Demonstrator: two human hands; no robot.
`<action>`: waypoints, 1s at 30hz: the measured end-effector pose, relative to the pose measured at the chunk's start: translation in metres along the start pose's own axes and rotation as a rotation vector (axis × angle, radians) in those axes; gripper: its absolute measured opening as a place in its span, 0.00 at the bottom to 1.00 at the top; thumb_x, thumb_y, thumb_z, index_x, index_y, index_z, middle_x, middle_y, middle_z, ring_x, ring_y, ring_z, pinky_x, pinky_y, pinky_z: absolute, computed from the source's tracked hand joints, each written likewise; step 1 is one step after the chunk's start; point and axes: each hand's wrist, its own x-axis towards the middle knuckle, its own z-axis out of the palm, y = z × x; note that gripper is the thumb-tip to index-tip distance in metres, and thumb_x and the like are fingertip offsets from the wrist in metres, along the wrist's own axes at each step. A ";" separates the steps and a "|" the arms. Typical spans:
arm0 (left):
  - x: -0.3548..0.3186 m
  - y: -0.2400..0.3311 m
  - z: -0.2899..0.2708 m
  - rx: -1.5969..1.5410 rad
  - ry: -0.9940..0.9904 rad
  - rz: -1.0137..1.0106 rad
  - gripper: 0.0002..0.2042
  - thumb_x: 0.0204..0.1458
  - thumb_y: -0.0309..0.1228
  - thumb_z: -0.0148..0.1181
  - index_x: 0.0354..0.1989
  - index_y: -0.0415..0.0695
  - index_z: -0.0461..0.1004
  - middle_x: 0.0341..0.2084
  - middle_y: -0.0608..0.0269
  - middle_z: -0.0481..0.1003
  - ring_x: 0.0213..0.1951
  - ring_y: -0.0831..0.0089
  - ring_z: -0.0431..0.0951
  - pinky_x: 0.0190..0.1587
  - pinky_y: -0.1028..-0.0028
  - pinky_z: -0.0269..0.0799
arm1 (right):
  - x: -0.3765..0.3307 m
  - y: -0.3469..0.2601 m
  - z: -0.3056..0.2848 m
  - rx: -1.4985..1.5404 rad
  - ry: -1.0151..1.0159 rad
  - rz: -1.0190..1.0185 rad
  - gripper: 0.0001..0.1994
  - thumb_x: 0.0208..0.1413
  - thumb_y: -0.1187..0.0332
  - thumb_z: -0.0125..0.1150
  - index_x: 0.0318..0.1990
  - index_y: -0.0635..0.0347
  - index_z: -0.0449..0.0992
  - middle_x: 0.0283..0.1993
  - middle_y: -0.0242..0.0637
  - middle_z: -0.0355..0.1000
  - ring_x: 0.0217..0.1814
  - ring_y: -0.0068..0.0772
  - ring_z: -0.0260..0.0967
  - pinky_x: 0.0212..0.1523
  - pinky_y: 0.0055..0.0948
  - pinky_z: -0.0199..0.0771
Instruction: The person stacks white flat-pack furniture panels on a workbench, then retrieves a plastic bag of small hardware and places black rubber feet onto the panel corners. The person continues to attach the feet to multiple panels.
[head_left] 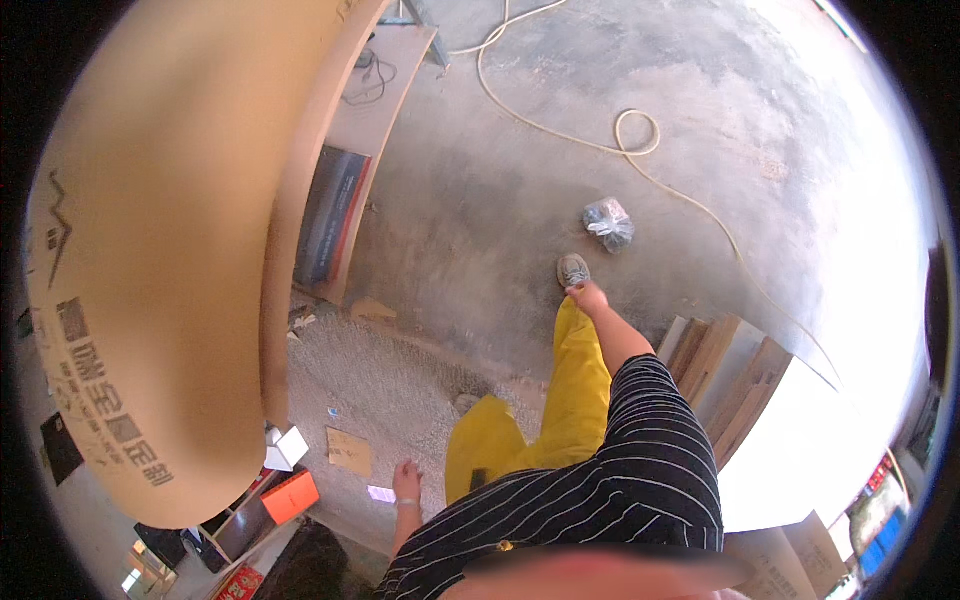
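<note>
On a dusty concrete floor [480, 210] I stand beside a large tan board [170, 260] that rises along my left. My left hand [407, 482] hangs low with loose, empty fingers above a small white slip [381, 493] and a brown cardboard scrap [349, 450] near the board's lower end. My right hand [588, 297] hangs by my yellow trouser leg; I cannot tell how it is set. Neither hand grips anything, so whatever work lies ahead looks unstarted. A pale cable [630, 135] loops across the floor's far side.

Floor layout, seen from above.
Board [160, 250] fills frame left; bag [608, 224] centre, cable [620, 140] above it; planks [730, 380] lower right.
</note>
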 end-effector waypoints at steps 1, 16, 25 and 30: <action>-0.008 -0.019 -0.011 0.033 0.079 -0.101 0.13 0.54 0.31 0.51 0.46 0.37 0.70 0.30 0.59 0.74 0.31 0.72 0.74 0.35 0.72 0.72 | 0.016 0.009 -0.002 0.018 0.103 0.033 0.24 0.50 0.51 0.60 0.48 0.58 0.70 0.46 0.51 0.73 0.50 0.52 0.70 0.50 0.41 0.69; 0.005 0.095 0.240 0.257 -0.449 -0.171 0.17 0.57 0.39 0.51 0.49 0.40 0.69 0.36 0.56 0.75 0.35 0.68 0.76 0.39 0.70 0.72 | 0.270 0.062 -0.017 0.123 0.400 0.563 0.20 0.50 0.60 0.58 0.43 0.69 0.68 0.44 0.58 0.72 0.49 0.56 0.70 0.48 0.46 0.71; -0.054 0.115 0.204 0.140 -0.295 -0.192 0.15 0.57 0.35 0.52 0.48 0.38 0.69 0.32 0.59 0.75 0.32 0.72 0.76 0.36 0.74 0.72 | 0.132 0.065 -0.110 -0.613 -0.021 -0.124 0.09 0.49 0.68 0.53 0.34 0.61 0.76 0.37 0.47 0.75 0.41 0.49 0.74 0.39 0.46 0.74; -0.077 0.053 0.170 -0.120 -0.125 -0.044 0.21 0.55 0.32 0.54 0.55 0.40 0.59 0.27 0.61 0.71 0.26 0.73 0.73 0.28 0.73 0.70 | -0.025 -0.014 -0.064 -0.564 -0.333 -0.952 0.10 0.48 0.67 0.53 0.37 0.59 0.75 0.38 0.46 0.74 0.40 0.48 0.72 0.41 0.40 0.72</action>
